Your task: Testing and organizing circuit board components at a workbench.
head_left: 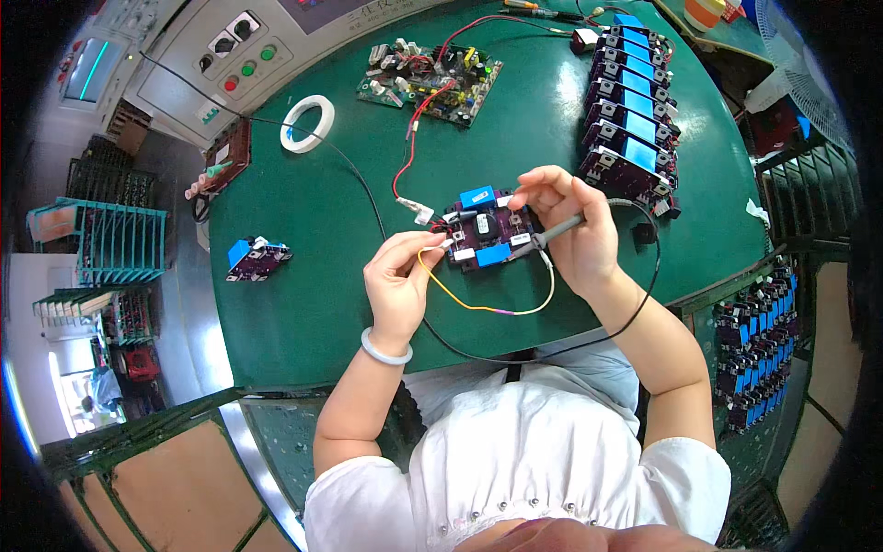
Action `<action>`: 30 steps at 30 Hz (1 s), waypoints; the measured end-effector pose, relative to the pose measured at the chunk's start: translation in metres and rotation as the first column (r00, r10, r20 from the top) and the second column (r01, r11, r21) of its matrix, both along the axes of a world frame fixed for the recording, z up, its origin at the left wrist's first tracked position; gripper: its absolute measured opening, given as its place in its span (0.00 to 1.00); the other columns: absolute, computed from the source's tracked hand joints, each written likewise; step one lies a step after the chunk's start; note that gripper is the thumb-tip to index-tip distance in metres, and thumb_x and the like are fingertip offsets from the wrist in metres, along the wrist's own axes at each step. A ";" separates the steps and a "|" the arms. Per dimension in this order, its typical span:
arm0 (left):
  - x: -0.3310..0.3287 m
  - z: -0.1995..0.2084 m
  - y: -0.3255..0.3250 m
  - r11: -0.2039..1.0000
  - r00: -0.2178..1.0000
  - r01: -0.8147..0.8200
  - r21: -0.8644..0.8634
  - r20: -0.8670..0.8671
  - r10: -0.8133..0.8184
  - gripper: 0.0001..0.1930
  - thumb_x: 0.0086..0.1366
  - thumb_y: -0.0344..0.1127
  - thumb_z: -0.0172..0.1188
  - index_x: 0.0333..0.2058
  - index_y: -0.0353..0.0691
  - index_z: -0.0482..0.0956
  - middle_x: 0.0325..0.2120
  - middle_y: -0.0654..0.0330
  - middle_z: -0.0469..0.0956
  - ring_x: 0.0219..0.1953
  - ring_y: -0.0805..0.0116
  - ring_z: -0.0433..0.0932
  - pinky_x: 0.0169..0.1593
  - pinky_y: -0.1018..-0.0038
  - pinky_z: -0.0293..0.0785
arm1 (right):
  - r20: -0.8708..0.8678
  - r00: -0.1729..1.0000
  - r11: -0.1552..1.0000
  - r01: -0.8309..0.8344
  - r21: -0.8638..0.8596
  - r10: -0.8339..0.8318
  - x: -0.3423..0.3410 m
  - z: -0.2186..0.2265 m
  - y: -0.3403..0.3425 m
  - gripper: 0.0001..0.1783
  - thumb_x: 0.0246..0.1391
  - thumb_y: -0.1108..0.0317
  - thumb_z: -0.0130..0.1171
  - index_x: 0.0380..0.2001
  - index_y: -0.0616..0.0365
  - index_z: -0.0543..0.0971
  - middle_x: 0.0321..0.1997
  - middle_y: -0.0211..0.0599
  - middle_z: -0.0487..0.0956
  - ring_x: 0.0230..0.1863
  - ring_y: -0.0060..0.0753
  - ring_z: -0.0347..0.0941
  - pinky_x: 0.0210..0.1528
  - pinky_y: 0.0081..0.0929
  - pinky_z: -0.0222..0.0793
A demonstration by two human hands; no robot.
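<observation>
Your right hand (572,230) has its fingers pinching a probe (552,232) on the board (483,237) mid-desk (322,239), while the left hand (397,276) pinches the yellow wire (487,308) at its edge. If the tip skids it'll likely bridge pins, and that looped wire could tug the board off.

A roll of white tape (307,123), a green circuit board (429,81) and a row of blue-topped modules (631,110) are laid on the green bench (313,276).

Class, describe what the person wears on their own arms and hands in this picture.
Both forearms are bare and end in short white sleeves. The left hand has a pale, smooth bangle round the wrist. The right hand wears no glove, and no ring or watch shows.
</observation>
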State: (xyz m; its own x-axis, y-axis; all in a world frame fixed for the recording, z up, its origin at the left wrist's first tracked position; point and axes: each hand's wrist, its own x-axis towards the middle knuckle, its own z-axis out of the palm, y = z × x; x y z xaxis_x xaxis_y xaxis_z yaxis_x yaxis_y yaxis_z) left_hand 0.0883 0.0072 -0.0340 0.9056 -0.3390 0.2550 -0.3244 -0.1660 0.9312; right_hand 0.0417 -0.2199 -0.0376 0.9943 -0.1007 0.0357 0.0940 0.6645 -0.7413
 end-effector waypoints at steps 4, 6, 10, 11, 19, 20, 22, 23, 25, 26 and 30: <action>-0.001 0.008 -0.009 0.997 0.991 -0.024 0.071 0.135 0.014 0.15 0.55 0.09 0.57 0.36 0.32 0.84 0.34 0.54 0.80 0.36 0.70 0.80 0.40 0.78 0.80 | 0.032 0.999 0.996 0.024 -0.084 -0.021 -0.001 0.001 -0.012 0.30 0.64 0.47 0.32 0.46 0.61 0.73 0.39 0.39 0.78 0.48 0.32 0.72 0.58 0.31 0.58; -0.001 0.009 -0.010 0.995 0.988 -0.026 0.095 0.156 0.011 0.14 0.55 0.09 0.57 0.36 0.32 0.84 0.34 0.55 0.80 0.35 0.69 0.80 0.39 0.78 0.81 | 0.043 0.999 0.994 0.028 -0.104 -0.024 -0.001 0.000 -0.017 0.30 0.64 0.46 0.33 0.46 0.62 0.73 0.40 0.39 0.78 0.48 0.31 0.71 0.58 0.30 0.58; -0.003 0.009 -0.013 0.993 0.981 -0.003 0.122 0.191 -0.021 0.13 0.56 0.09 0.56 0.35 0.31 0.83 0.34 0.56 0.78 0.35 0.68 0.81 0.38 0.77 0.83 | 0.000 0.992 0.960 0.125 -0.249 -0.129 -0.002 0.000 -0.019 0.31 0.64 0.44 0.32 0.41 0.62 0.74 0.35 0.34 0.72 0.37 0.26 0.68 0.52 0.23 0.60; -0.002 0.009 -0.013 0.993 0.982 -0.002 0.122 0.189 -0.021 0.13 0.56 0.09 0.56 0.35 0.31 0.83 0.34 0.56 0.78 0.35 0.68 0.81 0.38 0.77 0.83 | -0.001 0.992 0.960 0.125 -0.250 -0.130 -0.003 -0.002 -0.024 0.31 0.64 0.44 0.32 0.41 0.62 0.74 0.35 0.34 0.72 0.37 0.26 0.68 0.52 0.23 0.60; -0.002 0.014 -0.014 0.969 0.951 -0.068 0.236 0.308 -0.008 0.08 0.56 0.17 0.64 0.35 0.33 0.83 0.33 0.58 0.77 0.34 0.70 0.78 0.34 0.77 0.75 | -0.010 0.985 0.857 0.145 -0.495 -0.173 -0.007 0.008 -0.026 0.34 0.67 0.40 0.37 0.28 0.61 0.76 0.20 0.28 0.74 0.22 0.17 0.68 0.27 0.16 0.61; -0.002 0.014 -0.014 0.970 0.952 -0.069 0.234 0.307 -0.006 0.08 0.56 0.17 0.64 0.35 0.33 0.83 0.33 0.58 0.77 0.34 0.70 0.78 0.34 0.77 0.75 | -0.054 0.986 0.824 0.103 -0.558 -0.161 -0.007 0.011 -0.026 0.25 0.66 0.48 0.45 0.27 0.60 0.75 0.21 0.29 0.74 0.23 0.16 0.69 0.27 0.15 0.63; -0.001 0.013 -0.011 0.976 0.976 -0.033 0.215 0.219 -0.015 0.07 0.56 0.21 0.66 0.35 0.34 0.83 0.34 0.58 0.76 0.34 0.72 0.77 0.35 0.80 0.74 | -0.089 0.989 0.808 0.044 -0.588 -0.118 -0.007 0.013 -0.025 0.11 0.57 0.71 0.62 0.24 0.59 0.71 0.22 0.31 0.76 0.23 0.14 0.71 0.25 0.14 0.67; 0.000 0.010 -0.010 0.977 0.976 -0.036 0.211 0.219 -0.011 0.07 0.56 0.21 0.66 0.35 0.34 0.83 0.34 0.58 0.76 0.34 0.72 0.77 0.35 0.80 0.74 | -0.082 0.988 0.795 0.054 -0.604 -0.130 -0.006 0.007 -0.022 0.12 0.56 0.73 0.63 0.23 0.59 0.69 0.23 0.31 0.76 0.23 0.14 0.71 0.24 0.13 0.66; 0.001 0.005 -0.010 0.990 0.986 -0.003 0.144 0.163 -0.021 0.07 0.57 0.22 0.67 0.35 0.34 0.84 0.37 0.59 0.74 0.33 0.74 0.76 0.35 0.81 0.74 | -0.066 0.982 0.727 0.086 -0.681 -0.179 -0.004 0.005 -0.019 0.12 0.57 0.72 0.62 0.24 0.60 0.70 0.23 0.31 0.77 0.21 0.14 0.71 0.23 0.14 0.67; 0.001 0.005 -0.009 0.990 0.986 -0.010 0.139 0.166 -0.014 0.07 0.57 0.22 0.67 0.35 0.34 0.84 0.37 0.59 0.74 0.33 0.74 0.76 0.35 0.81 0.74 | -0.063 0.983 0.724 0.083 -0.685 -0.173 -0.003 0.004 -0.017 0.12 0.57 0.72 0.62 0.24 0.60 0.70 0.23 0.31 0.77 0.21 0.14 0.71 0.23 0.14 0.67; 0.001 0.007 -0.007 0.984 0.986 -0.024 0.177 0.168 -0.007 0.08 0.57 0.23 0.66 0.37 0.35 0.84 0.37 0.60 0.70 0.34 0.75 0.75 0.34 0.82 0.75 | -0.006 0.980 0.606 0.119 -0.786 -0.200 0.000 0.002 -0.016 0.14 0.58 0.69 0.62 0.24 0.61 0.69 0.19 0.33 0.78 0.20 0.15 0.72 0.21 0.16 0.64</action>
State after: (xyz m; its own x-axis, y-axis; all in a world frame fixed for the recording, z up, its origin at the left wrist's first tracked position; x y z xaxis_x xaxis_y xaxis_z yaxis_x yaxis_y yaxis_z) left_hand 0.0897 -0.0001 -0.0272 0.8580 -0.3849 0.3400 -0.4713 -0.3270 0.8191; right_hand 0.0412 -0.2361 -0.0356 0.9680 -0.2321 0.0954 0.0520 -0.1864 -0.9811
